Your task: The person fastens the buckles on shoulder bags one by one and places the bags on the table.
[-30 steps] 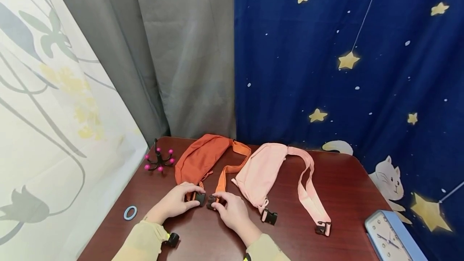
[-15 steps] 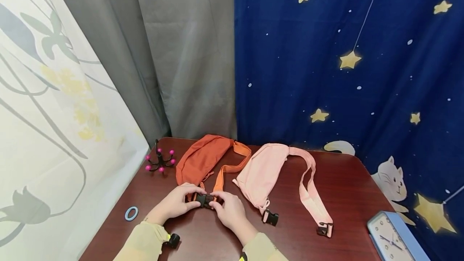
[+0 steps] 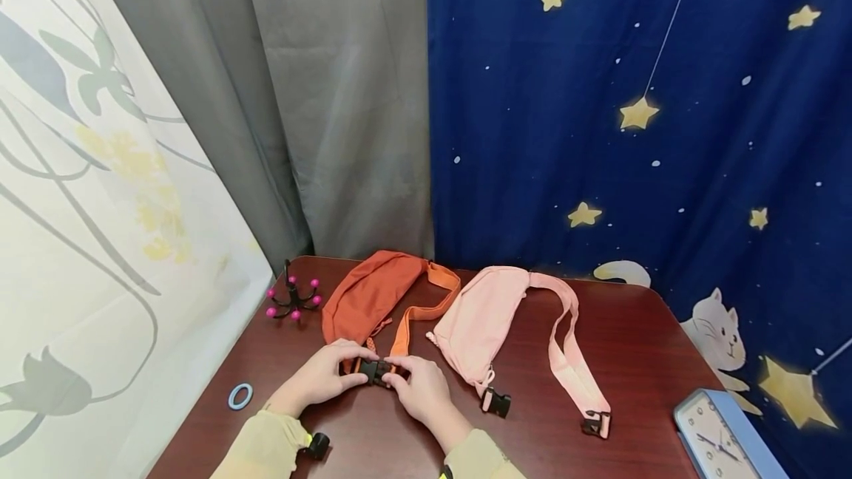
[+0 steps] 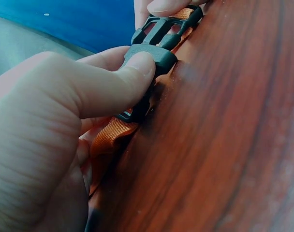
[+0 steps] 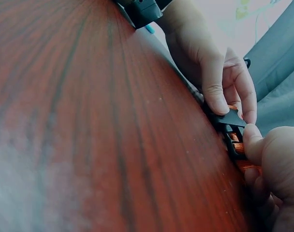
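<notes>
A rust-orange waist bag (image 3: 369, 294) lies at the table's back left, its orange strap (image 3: 426, 312) looping round to the front. My left hand (image 3: 318, 377) pinches the black socket half (image 4: 162, 59) of its side-release buckle between thumb and fingers. Opposite it, my right hand (image 3: 426, 392) pinches the prong half (image 4: 159, 32). The two halves meet end to end just at the tabletop. In the left wrist view the prongs stand at the socket's mouth, with much of their length showing outside. How deep the tips sit is hidden.
To the right lies a pink waist bag (image 3: 482, 320) with its buckle halves apart. A blue ring (image 3: 240, 396) and a black rack with pink knobs (image 3: 293, 300) are at the left. A blue clock (image 3: 715, 435) stands at the right edge of the table.
The two buckle halves were apart one second ago and now meet, the right hand having moved left towards the left hand. Over the last half second the hands have barely moved.
</notes>
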Demonstrator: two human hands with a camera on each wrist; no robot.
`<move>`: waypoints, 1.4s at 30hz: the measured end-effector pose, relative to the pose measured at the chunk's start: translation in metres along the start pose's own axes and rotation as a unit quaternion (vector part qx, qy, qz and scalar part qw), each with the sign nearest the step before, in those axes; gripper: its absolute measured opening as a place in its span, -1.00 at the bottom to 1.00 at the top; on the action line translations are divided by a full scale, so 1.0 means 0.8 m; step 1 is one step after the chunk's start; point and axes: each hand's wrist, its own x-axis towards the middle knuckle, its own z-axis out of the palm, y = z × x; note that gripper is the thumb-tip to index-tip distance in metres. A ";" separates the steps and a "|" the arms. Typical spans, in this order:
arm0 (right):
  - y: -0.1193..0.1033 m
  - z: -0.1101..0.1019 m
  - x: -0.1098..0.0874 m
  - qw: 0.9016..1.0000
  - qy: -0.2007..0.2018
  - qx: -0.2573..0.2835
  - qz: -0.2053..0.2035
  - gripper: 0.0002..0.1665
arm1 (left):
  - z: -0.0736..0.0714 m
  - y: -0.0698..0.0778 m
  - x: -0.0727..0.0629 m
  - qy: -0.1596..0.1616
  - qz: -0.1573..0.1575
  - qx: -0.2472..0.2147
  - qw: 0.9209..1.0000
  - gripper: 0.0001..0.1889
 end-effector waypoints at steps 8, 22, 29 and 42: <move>-0.001 0.002 0.003 1.000 -0.013 0.021 -0.010 -0.63 | 0.000 -0.001 -0.001 0.002 0.001 -0.001 1.000 -0.64; 0.003 -0.005 0.006 0.991 -0.032 0.133 -0.003 -0.56 | 0.001 0.000 0.001 0.006 -0.009 0.016 1.000 -0.64; 0.004 -0.011 0.004 0.989 -0.065 0.124 -0.039 -0.46 | 0.000 -0.001 0.000 0.006 -0.006 0.015 1.000 -0.66; 0.005 -0.003 0.005 0.993 -0.026 0.118 -0.017 -0.56 | 0.001 -0.001 0.000 0.004 -0.018 0.003 1.000 -0.66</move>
